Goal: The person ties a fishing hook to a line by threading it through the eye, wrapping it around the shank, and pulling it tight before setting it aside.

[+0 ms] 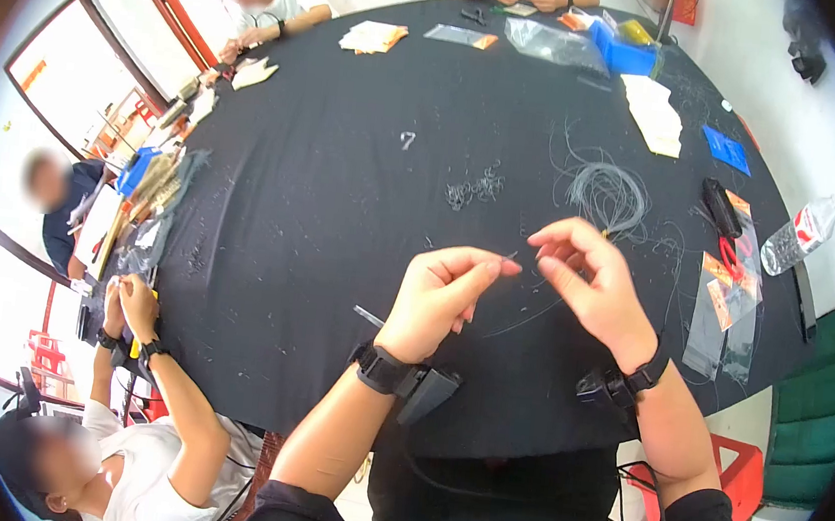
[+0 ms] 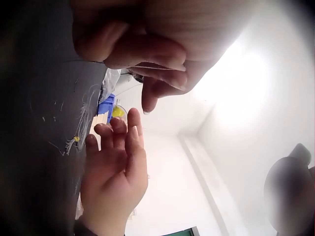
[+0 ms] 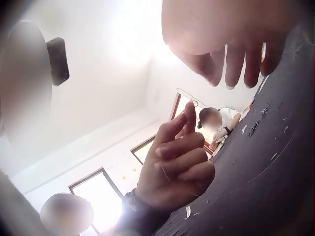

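Note:
My left hand [image 1: 434, 297] pinches a small fish hook [image 3: 195, 103] between thumb and forefinger, its dark curve sticking out past the fingertips. A thin clear line [image 2: 157, 68] runs across the curled fingers of that hand. To its right, my right hand [image 1: 595, 293] is held up with fingers loosely bent and apart, nothing visible in them. Both hands are above the black table, fingertips a short gap apart. Beyond them lie a coil of clear fishing line [image 1: 608, 196] and a small pile of dark hooks [image 1: 475, 188].
On the right are a water bottle [image 1: 800, 237], red-handled scissors [image 1: 731, 261], clear packets [image 1: 707, 334] and a blue packet [image 1: 727, 150]. A blue box [image 1: 622, 51] stands at the back near pale cards [image 1: 651, 114]. Other people sit around the black table [image 1: 313, 200].

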The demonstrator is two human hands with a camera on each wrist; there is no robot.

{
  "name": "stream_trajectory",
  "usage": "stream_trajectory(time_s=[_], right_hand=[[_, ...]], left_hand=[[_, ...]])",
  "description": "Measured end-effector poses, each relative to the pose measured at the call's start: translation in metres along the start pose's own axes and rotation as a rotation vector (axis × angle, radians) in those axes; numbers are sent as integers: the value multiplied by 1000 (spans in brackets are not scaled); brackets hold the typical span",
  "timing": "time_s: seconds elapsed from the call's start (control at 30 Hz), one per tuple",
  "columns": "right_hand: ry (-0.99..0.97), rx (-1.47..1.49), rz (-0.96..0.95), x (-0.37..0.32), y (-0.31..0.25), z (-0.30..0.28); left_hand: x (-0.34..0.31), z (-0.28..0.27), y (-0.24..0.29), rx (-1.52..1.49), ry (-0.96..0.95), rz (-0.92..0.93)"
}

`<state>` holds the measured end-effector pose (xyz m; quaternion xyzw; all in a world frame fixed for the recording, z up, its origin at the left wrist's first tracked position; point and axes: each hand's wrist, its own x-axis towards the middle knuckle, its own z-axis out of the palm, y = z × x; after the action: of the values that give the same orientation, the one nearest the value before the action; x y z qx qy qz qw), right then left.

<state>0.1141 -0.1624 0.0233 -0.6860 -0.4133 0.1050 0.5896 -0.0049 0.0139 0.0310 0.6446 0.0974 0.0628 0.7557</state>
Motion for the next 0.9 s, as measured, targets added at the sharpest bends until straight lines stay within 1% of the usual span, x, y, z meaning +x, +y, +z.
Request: stream_trajectory(time_s=[0.03,0.1,0.17,0.23,0.27,0.37,0.47,0.5,0.57,0.63,0.7,0.77,0.83,0.9], right_hand=[[-19,-5,-6,-1,-3,2],[-66,79,-10,-3,-1,6],[-143,123,-9,-3,3,3],[-111,84,-51,-2,0,1],[-96,65,-69,-2,-1,-1],[-5,44,-65,0,-2,-7],[80,156,-58,5,7,-14],[116,200,-54,5,9,-17],[140,193,-43,6,9,-22],[156,229,-38,7,15,-21],[129,147,12,7,14,-18],[115,80,40,11,17,-12],[37,-63,38,16,4,-3],[-63,-99,-24,26,0,12]], left_hand=[[-1,-1,-1,49,-17,13],[-3,0,0,116,-64,-12],[-4,0,2,138,-145,-38],[-5,3,1,128,-170,-26],[-5,7,-1,143,-154,10],[-7,9,4,200,-219,1],[-16,8,24,268,-245,-47],[-22,7,31,295,-223,-45],[-34,0,47,350,-182,-43],[-48,-11,55,446,-92,-12],[-63,-25,61,550,26,24],[-81,-41,67,621,108,16],[-98,-64,65,699,170,-23],[-115,-82,61,730,264,-70]])
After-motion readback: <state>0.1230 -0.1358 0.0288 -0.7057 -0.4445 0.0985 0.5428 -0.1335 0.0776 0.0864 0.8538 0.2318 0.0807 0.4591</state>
